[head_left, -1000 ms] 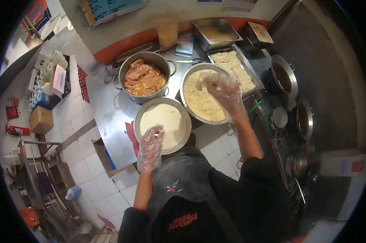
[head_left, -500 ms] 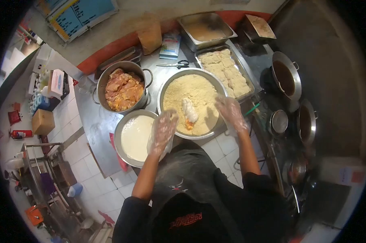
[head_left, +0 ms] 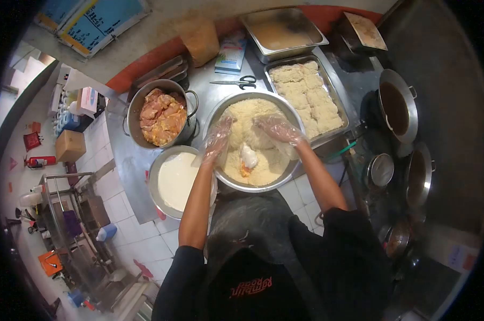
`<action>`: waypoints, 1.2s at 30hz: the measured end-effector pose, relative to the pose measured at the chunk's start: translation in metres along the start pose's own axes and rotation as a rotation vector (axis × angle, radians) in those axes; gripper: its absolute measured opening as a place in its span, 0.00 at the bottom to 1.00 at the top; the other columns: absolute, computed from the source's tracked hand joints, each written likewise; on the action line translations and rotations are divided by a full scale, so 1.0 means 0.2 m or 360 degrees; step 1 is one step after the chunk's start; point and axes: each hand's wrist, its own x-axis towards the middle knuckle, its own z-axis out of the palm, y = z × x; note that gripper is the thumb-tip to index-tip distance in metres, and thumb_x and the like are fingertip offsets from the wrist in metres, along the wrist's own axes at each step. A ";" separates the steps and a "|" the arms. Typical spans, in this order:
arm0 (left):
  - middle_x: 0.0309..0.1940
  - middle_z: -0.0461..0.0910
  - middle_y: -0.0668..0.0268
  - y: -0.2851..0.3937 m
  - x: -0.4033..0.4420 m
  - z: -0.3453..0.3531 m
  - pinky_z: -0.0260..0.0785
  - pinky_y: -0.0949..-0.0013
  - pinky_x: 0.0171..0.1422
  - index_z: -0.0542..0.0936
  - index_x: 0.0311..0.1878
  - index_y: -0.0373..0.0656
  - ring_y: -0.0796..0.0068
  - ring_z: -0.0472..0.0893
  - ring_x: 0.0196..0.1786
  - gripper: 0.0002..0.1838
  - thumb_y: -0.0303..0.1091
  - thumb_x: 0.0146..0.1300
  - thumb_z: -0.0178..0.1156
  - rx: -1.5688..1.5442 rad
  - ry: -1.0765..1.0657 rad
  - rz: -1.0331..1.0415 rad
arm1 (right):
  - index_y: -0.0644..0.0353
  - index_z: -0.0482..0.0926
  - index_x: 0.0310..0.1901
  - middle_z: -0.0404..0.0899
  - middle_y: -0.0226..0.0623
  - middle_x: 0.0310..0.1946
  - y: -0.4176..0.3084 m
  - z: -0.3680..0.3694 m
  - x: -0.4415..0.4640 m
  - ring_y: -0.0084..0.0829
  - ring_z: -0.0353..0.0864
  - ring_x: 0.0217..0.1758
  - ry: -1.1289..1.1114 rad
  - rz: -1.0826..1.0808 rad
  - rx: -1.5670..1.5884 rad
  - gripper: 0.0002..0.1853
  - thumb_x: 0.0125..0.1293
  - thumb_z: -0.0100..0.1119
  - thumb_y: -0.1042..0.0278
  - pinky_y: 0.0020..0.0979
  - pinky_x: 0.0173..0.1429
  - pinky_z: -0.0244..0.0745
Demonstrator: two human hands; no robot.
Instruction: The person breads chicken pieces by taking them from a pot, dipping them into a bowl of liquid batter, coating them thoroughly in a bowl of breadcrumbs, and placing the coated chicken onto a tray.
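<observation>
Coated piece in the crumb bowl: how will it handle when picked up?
The coated piece is probably slippery, since its white surface looks wet. It may be floppy if it resembles the raw meat nearby. Rolling seems unlikely: loose crumbs surround it.

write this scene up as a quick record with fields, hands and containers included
left hand: clear plastic glove, inside the crumb bowl
right hand: clear plastic glove, inside the same bowl; whether either hand grasps crumbs is unclear
coated piece: mostly white, orange at the near end, lying on the crumbs
pot: left of the crumb bowl, raw meat inside
batter bowl: nearer the person than the pot, white liquid
tray: right and beyond, crumb-covered pieces
scissors: on the table, beyond the crumb bowl
</observation>
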 end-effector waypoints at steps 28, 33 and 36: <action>0.67 0.75 0.53 0.26 -0.62 -0.34 0.62 0.59 0.76 0.73 0.70 0.38 0.58 0.74 0.69 0.23 0.41 0.81 0.45 -0.0756 0.0323 -0.0070 | 0.57 0.79 0.57 0.84 0.42 0.51 -0.54 0.70 -0.11 0.44 0.83 0.53 0.0373 -0.0136 -0.0176 0.15 0.76 0.49 0.62 0.51 0.66 0.75; 0.71 0.71 0.55 0.34 -0.58 -0.45 0.61 0.60 0.77 0.68 0.73 0.37 0.63 0.73 0.71 0.24 0.40 0.83 0.40 -0.0196 0.0216 -0.0133 | 0.57 0.77 0.60 0.82 0.43 0.52 -0.44 0.78 -0.05 0.38 0.83 0.54 0.0057 -0.0142 -0.0685 0.18 0.76 0.49 0.59 0.45 0.68 0.78; 0.62 0.79 0.55 0.33 -0.64 -0.41 0.66 0.61 0.72 0.76 0.67 0.37 0.66 0.77 0.65 0.21 0.41 0.82 0.46 -0.0468 0.0338 -0.0069 | 0.59 0.74 0.64 0.81 0.45 0.54 -0.50 0.69 -0.05 0.37 0.82 0.56 0.0218 0.0184 0.0474 0.26 0.78 0.47 0.47 0.48 0.66 0.79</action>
